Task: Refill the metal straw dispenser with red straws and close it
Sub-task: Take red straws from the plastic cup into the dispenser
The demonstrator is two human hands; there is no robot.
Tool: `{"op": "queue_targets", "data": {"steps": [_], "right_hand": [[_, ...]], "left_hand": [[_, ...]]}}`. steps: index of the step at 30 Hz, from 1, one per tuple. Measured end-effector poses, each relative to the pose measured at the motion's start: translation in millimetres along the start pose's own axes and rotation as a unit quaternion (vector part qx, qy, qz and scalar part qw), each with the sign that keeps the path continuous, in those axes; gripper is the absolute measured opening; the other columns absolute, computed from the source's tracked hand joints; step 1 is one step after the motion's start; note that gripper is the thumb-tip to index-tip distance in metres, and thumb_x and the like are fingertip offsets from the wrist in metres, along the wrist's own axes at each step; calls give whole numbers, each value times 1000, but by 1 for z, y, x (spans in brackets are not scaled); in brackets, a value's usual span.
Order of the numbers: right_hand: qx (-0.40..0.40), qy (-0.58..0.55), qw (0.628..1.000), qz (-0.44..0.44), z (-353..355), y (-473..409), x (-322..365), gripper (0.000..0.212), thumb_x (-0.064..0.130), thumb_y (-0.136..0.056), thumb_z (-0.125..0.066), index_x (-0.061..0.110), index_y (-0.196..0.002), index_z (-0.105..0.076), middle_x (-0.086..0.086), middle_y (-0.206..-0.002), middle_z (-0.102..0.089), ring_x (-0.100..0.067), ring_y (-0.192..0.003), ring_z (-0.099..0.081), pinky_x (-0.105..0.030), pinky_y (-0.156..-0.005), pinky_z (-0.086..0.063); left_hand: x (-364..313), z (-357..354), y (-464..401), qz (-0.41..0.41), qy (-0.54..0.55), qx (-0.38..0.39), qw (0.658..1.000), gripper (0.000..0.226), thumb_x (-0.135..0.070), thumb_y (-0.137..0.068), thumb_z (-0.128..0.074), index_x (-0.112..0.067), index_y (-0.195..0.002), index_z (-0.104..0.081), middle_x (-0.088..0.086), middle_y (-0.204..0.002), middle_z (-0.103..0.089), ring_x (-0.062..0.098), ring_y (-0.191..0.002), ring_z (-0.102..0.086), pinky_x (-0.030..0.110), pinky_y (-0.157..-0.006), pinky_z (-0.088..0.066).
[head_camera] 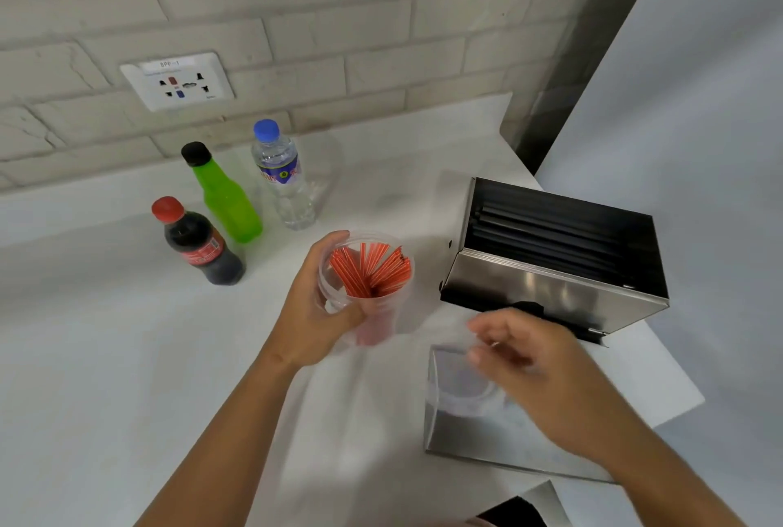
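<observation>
Red straws (372,270) stand bunched in a clear plastic cup (367,293), which the left hand (315,317) grips around its side, holding it near the middle of the white tabletop (106,357). Just right of it sits the metal straw dispenser (559,268), its top open and dark straws (551,230) lying inside; no red ones are in it yet, as far as I can see. Its steel lid (457,425) lies on the tabletop nearer the camera, apart from the box. The right hand (538,365) hovers over that lid, blurred, fingers loosely curled; whether it pinches anything I cannot tell. Something clear and round seems to lie under it. Three bottles (224,204) stand far left by the brick wall (296,18). By my reading the opening is done, while loading the straws and closing remain.
</observation>
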State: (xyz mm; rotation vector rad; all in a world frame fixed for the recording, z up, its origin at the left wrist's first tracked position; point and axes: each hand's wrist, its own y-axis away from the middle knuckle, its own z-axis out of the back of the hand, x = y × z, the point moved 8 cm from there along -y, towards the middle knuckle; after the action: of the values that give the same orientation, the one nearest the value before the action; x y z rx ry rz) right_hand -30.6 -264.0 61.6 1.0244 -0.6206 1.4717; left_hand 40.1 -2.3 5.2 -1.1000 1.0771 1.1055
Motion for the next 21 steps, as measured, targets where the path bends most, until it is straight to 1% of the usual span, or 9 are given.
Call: {"op": "queue_targets", "data": {"steps": [2, 4, 7, 10, 12, 15, 18, 19, 21], "right_hand": [[-33, -9, 999, -2, 25, 6, 2, 24, 26, -90, -77, 40, -109, -74, 17, -99, -78, -6, -89, -73, -12, -76, -52], [-59, -18, 998, 10, 44, 10, 7, 27, 37, -88, -71, 42, -115, -74, 19, -102, -79, -2, -93, -74, -8, -76, -51], [-115, -12, 992, 47, 62, 15, 17, 34, 42, -92, -63, 39, -124, -73, 18, -110, -76, 1, -103, -71, -5, -81, -49], [-179, -18, 979, 101, 70, 22, 25, 30, 30, -98, -61, 34, -125, -73, 6, -114, -73, -12, -109, -70, -15, -90, -52], [-205, -30, 968, 139, 70, 25, 28, 28, 24, -100, -61, 29, -126, -71, 3, -119, -70, -19, -112, -69, -23, -94, -53], [-195, -30, 963, 185, 62, 26, 32, 29, 20, -101, -62, 31, -127, -67, 7, -128, -66, -22, -124, -63, -28, -100, -51], [-146, -16, 966, 214, 49, 22, 35, 31, 22, -100, -61, 32, -129, -65, 11, -139, -62, -17, -136, -56, -26, -108, -47], [-125, -13, 966, 225, 44, 22, 36, 29, 23, -101, -62, 30, -129, -65, 11, -141, -62, -16, -139, -54, -27, -111, -45], [-90, -13, 968, 235, 35, 21, 35, 28, 26, -102, -60, 27, -129, -65, 10, -141, -62, -19, -141, -52, -35, -114, -45]], "left_hand": [[-10, -6, 5, -12, 12, 7, 1000, 87, -36, -71, -82, -15, -147, -43, 12, -138, -56, 23, -122, -63, 34, -99, -53], [-21, -14, 10, -21, 27, 9, 999, 91, -48, -74, -85, -15, -147, -44, 16, -138, -55, 31, -123, -61, 43, -99, -54], [-39, -30, 17, -30, 43, 20, 998, 98, -67, -74, -83, -18, -149, -43, 10, -138, -56, 32, -125, -61, 46, -103, -54], [-54, -51, 20, -44, 51, 43, 997, 95, -65, -79, -81, -19, -151, -41, 0, -138, -58, 31, -128, -60, 44, -104, -54], [-62, -62, 21, -50, 63, 55, 995, 93, -63, -81, -80, -18, -152, -40, -1, -138, -58, 32, -129, -60, 43, -102, -55], [-70, -78, 22, -54, 89, 74, 992, 88, -61, -84, -78, -21, -152, -39, -4, -141, -57, 30, -132, -59, 34, -98, -56], [-74, -91, 21, -44, 119, 76, 989, 85, -58, -88, -75, -17, -153, -38, 1, -144, -56, 30, -133, -58, 36, -99, -56], [-76, -94, 20, -47, 121, 74, 989, 82, -57, -90, -73, -15, -153, -39, 4, -144, -56, 31, -133, -58, 37, -102, -54], [-79, -98, 18, -60, 110, 63, 990, 71, -57, -95, -67, -22, -151, -44, 1, -142, -59, 26, -131, -59, 34, -105, -49]]}}
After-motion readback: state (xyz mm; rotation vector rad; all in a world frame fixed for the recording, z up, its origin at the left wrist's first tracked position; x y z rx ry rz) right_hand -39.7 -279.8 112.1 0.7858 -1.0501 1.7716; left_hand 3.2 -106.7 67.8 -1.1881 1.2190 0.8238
